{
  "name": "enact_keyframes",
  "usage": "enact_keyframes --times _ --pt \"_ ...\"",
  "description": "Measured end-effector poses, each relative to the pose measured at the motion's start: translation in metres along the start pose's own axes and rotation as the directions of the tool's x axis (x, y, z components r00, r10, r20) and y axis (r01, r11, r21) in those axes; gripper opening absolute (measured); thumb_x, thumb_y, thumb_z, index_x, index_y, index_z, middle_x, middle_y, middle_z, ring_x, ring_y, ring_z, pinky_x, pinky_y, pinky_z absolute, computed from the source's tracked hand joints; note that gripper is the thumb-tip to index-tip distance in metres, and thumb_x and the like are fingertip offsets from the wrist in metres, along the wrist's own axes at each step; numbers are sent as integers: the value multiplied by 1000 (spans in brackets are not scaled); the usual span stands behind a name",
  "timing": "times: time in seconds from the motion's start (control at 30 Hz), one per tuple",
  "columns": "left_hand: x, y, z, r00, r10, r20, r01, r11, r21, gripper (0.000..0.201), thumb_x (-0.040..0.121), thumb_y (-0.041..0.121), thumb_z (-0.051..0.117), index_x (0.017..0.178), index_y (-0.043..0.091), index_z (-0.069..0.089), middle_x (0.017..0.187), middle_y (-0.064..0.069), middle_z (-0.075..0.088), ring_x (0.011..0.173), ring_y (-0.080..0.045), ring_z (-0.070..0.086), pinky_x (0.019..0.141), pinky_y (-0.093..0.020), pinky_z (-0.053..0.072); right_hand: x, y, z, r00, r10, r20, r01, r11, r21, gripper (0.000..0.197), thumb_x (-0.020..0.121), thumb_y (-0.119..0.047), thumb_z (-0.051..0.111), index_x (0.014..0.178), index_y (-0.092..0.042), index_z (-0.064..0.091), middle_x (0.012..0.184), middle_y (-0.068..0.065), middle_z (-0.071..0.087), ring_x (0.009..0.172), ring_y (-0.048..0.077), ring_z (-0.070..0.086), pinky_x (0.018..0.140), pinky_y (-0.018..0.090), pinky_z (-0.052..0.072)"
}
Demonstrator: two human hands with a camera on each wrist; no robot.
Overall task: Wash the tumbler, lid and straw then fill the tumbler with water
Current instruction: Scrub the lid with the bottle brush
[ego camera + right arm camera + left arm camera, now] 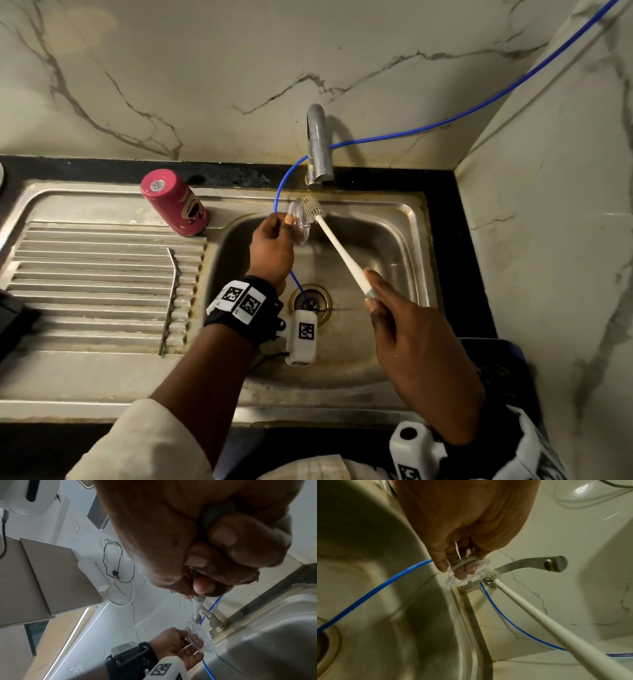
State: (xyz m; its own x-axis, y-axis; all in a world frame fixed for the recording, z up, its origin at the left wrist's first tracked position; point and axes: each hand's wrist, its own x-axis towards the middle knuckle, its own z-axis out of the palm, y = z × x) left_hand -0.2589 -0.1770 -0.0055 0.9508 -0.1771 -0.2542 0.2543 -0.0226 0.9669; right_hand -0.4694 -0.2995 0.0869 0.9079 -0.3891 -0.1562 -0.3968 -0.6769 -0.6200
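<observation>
Scrubbing is under way over the steel sink (404,240), the biggest thing here, with its ribbed draining board (102,274) to the left, a black counter round it and marble-look walls behind. A tap (317,147) stands at the back rim, and a thin blue hose (445,120) runs from the wall past the tap and down into the drain (310,301).

The pink tumbler (176,204) stands mouth down on the sink's flat edge, just beside the basin; it looks rigid and, when wet, likely slippery, so a grip round its middle would suit. The bent metal straw (170,298) lies along the ribs of the draining board, well apart from the hands; stiff and thin, probably best pinched near the bend.

The right hand (411,346) has its fingers wrapped round the grey end of a long white brush (339,246), whose bristle head touches the lid.

The left hand (272,250) holds the clear lid (299,222) on edge above the basin, below the tap, fingers and thumb pinching its rim. The lid seems light, hard plastic, and would slip easily once soapy, so a rim hold is sensible. No running water shows.
</observation>
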Motion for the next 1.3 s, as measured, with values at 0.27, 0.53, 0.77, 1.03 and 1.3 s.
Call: enact_keyframes --times 0.27,0.53,0.77,1.03,1.3 --pt "-8 0 7 987 127 98 -148 956 252 31 97 47 54 84 21 66 82 1 72 87 -27 69 93 -53 56 19 -3 1 999 25 -21 -27 997 -72 52 107 -43 45 158 -46 35 76 1 70 68 19 69 67 44 61" --pt "4 6 -2 995 104 -10 -100 979 177 26 96 45 57 80 28 68 78 5 71 78 -16 65 86 -43 54 0 -10 -1 1000 -14 17 15 999 -35 51 106 -46 42 157 -47 35 77 0 73 64 15 69 63 43 60" --pt "-3 0 0 987 114 110 -127 985 118 25 105 32 56 88 17 67 82 0 68 82 -18 61 85 -43 51 33 8 4 998 56 0 -56 998 20 47 109 -38 48 156 -42 43 95 1 76 73 12 69 74 39 60" --pt "3 14 2 989 -122 86 141 952 -270 23 109 14 50 92 14 65 96 -4 72 92 -13 71 91 -34 58 13 8 6 1000 19 2 -19 999 -43 49 107 -41 47 155 -47 41 79 4 72 72 24 70 69 45 59" --pt "9 16 -1 968 -242 67 243 838 -488 18 110 17 48 114 10 64 114 -12 72 103 -21 72 78 -28 63 14 17 14 1000 18 -10 -18 998 52 48 106 -41 50 153 -49 42 89 0 76 77 22 72 73 47 60"
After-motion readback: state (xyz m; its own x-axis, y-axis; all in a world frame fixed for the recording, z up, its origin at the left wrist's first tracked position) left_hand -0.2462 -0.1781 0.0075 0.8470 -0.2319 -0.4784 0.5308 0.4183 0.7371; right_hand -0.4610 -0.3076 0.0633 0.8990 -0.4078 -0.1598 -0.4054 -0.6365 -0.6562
